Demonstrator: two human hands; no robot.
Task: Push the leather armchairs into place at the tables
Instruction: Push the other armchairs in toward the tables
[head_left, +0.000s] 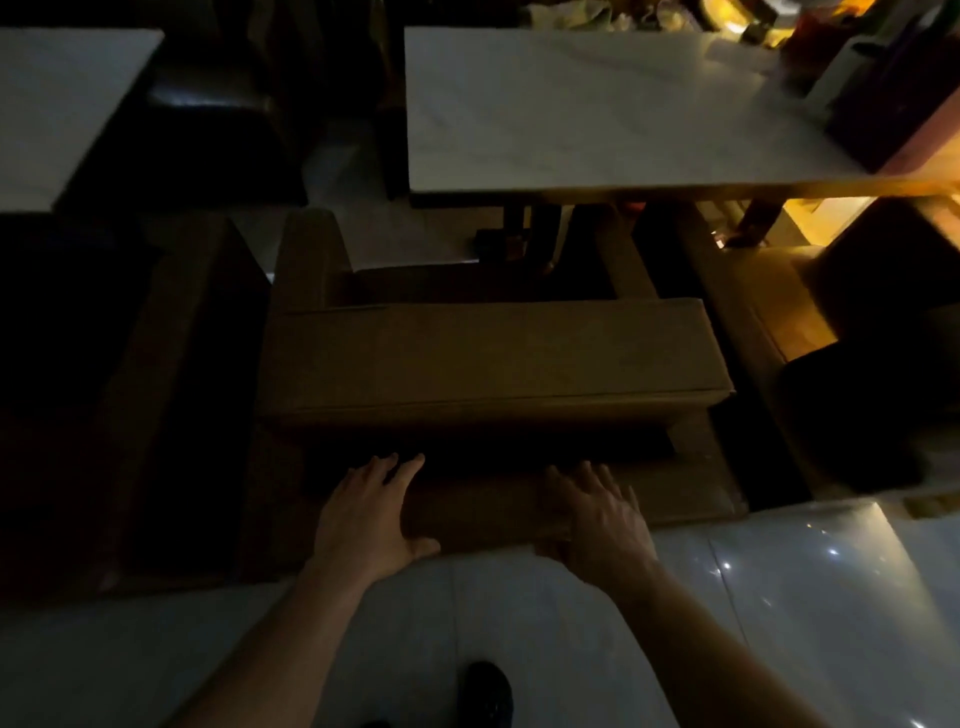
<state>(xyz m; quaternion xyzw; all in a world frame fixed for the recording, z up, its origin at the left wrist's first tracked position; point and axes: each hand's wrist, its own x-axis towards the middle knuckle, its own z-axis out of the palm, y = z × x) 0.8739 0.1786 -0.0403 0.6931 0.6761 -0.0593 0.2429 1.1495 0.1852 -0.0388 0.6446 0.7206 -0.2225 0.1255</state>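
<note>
Brown leather armchair (493, 358), seen from behind and above in dim light, stands in the middle of the scene with its front towards a pale tabletop (597, 114) at far right; its armrests reach up to that tabletop's near edge. Left hand (369, 514): fingers spread and straight, palm flat on the chair's rear top edge. Right hand (597, 519): likewise spread flat on the same edge, just beside the left. Second pale tabletop (62, 104) at far left. Further dark armchair (156, 395) to the left, touching or nearly so. Glossy white floor tiles (779, 597) near. Black shoe (488, 691) at the near edge.
</note>
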